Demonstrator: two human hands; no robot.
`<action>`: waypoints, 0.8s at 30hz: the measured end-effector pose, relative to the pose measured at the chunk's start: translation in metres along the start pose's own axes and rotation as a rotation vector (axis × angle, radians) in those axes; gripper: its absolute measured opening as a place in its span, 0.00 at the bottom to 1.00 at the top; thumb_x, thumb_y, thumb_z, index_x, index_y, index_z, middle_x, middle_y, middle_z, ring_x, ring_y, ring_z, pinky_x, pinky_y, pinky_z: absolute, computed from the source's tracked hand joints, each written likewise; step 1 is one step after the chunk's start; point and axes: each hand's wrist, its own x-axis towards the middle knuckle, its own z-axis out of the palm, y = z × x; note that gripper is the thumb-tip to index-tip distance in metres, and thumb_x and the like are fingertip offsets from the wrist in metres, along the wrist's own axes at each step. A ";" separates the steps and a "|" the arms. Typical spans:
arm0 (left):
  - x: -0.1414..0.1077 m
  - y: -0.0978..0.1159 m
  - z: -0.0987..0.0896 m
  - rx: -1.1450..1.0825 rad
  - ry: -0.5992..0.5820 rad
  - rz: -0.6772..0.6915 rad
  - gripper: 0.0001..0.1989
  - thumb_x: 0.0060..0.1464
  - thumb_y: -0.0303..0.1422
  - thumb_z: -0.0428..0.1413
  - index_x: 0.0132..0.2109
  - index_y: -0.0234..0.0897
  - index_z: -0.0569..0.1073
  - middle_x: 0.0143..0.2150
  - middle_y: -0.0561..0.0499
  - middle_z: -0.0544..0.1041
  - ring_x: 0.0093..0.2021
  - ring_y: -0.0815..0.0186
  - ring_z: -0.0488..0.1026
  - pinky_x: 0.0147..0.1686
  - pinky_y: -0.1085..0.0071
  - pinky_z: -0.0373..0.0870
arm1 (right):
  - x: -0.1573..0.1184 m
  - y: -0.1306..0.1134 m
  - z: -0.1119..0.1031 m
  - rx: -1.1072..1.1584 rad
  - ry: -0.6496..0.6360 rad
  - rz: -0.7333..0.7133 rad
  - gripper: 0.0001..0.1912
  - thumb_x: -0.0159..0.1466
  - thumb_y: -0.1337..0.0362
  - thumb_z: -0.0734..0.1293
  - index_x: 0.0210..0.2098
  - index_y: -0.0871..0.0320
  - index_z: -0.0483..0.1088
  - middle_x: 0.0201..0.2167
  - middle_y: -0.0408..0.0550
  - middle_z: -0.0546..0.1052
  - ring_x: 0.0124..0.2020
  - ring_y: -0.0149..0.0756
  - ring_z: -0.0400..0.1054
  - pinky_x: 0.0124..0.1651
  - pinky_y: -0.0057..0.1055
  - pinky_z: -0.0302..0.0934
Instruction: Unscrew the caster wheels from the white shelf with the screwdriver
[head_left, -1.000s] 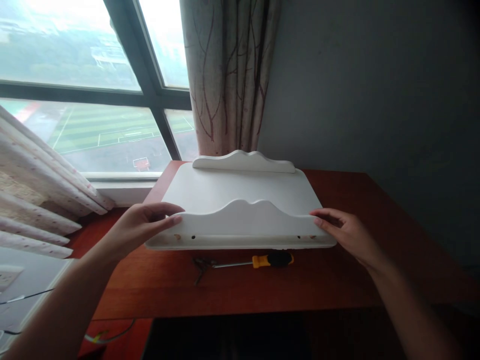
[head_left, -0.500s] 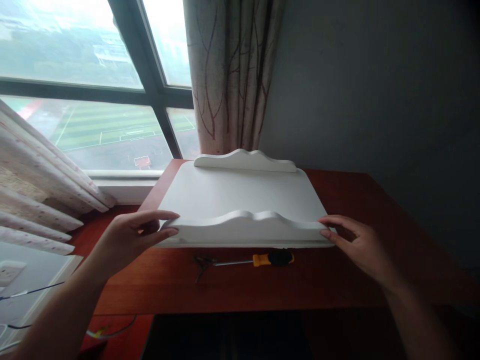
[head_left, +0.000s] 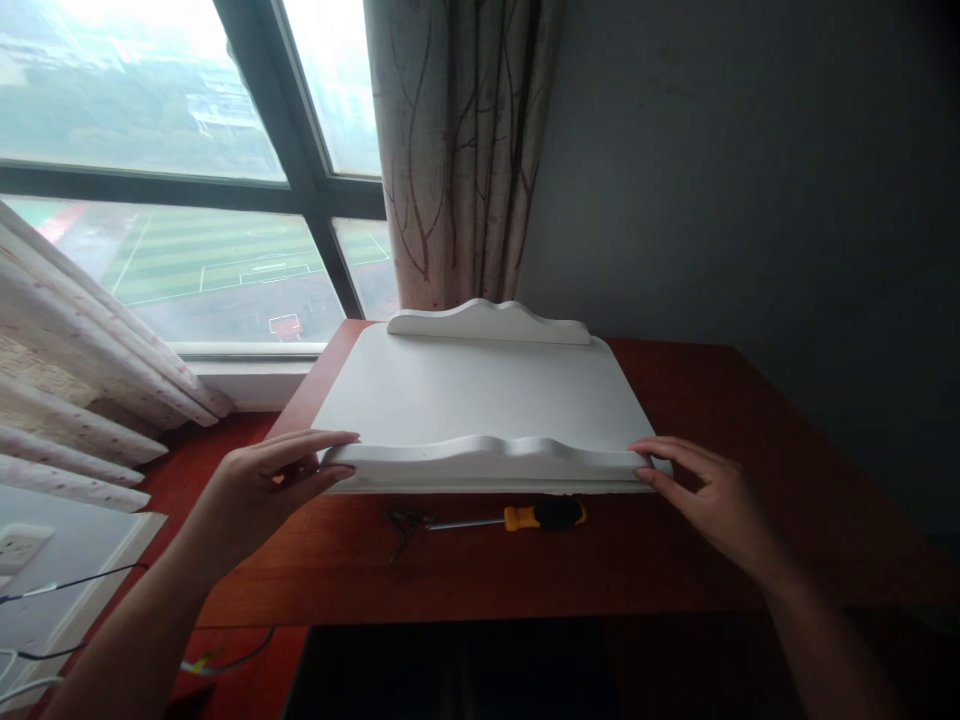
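Observation:
A white board (head_left: 480, 390) with rounded corners lies on the reddish-brown table (head_left: 675, 560). Along its far edge stands a white wavy-edged strip (head_left: 487, 322). A second white wavy-edged strip (head_left: 487, 460) runs along the near edge, with its scalloped side up. My left hand (head_left: 262, 490) pinches the left end of this near strip between thumb and fingers. At the strip's right end, my right hand (head_left: 705, 490) grips it in the same way. Just in front of the board lies a screwdriver (head_left: 525, 516) with a yellow and black handle, its tip beside small dark metal pieces (head_left: 405, 522).
Behind the table hang a patterned curtain (head_left: 465, 150) and a grey wall (head_left: 750, 180). A window (head_left: 225, 250) and another curtain (head_left: 82, 320) are at the left. Cables (head_left: 232, 662) and a wall socket (head_left: 22, 548) show at the lower left.
The near strip's wavy top has dropped slightly, so it looks lower or more tilted. Both hands have moved a little downward with it.

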 end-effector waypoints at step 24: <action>0.002 -0.001 0.002 0.035 0.049 -0.070 0.21 0.49 0.47 0.63 0.45 0.39 0.83 0.22 0.57 0.64 0.23 0.72 0.55 0.23 0.76 0.56 | 0.001 0.002 0.005 0.075 0.026 -0.070 0.12 0.65 0.57 0.69 0.46 0.50 0.79 0.46 0.45 0.80 0.48 0.40 0.75 0.49 0.33 0.72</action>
